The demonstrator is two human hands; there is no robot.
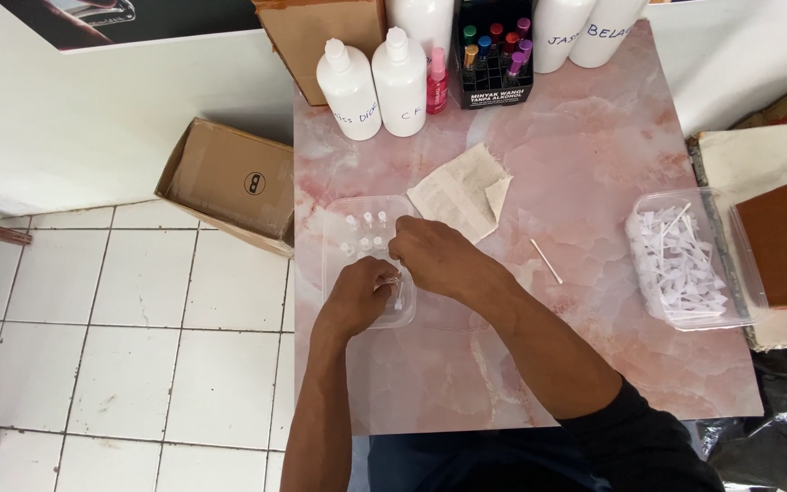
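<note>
1. We see both hands meet over a clear plastic tray (337, 273) that lies at the left edge of the pink marbled desk (594, 164), its long axis running from the near side toward the far side.
2. Our left hand (357, 296) sits over the near part of the tray with its fingers curled in narrow around a small clear vial (395, 290). The vial is mostly hidden, so we cannot tell which way its long axis runs or where its tip points.
3. Our right hand (430, 255) reaches in from the right, its fingers bunched close at the tray's right rim, just beside the left hand. Whether they pinch anything we cannot tell.
4. In the far part of the tray stand several small vials with white caps (366, 232), upright in two short rows, caps pointing up toward the camera.
5. Just beyond the right hand lies a folded beige cloth (462, 191), one corner turned over.
6. A thin white stick (546, 261) lies on the desk to the right of the forearm, its long axis slanting from far-left to near-right.
7. At the right edge sits a clear tub (740, 301) filled with small white plastic pieces.
8. Along the far edge stand white squeeze bottles (375, 87), a slim pink bottle (436, 84) and a black box of coloured roll-on tubes (492, 50).
9. An open cardboard box (229, 182) rests on the tiled floor (93, 364) to the left of the desk.
</note>
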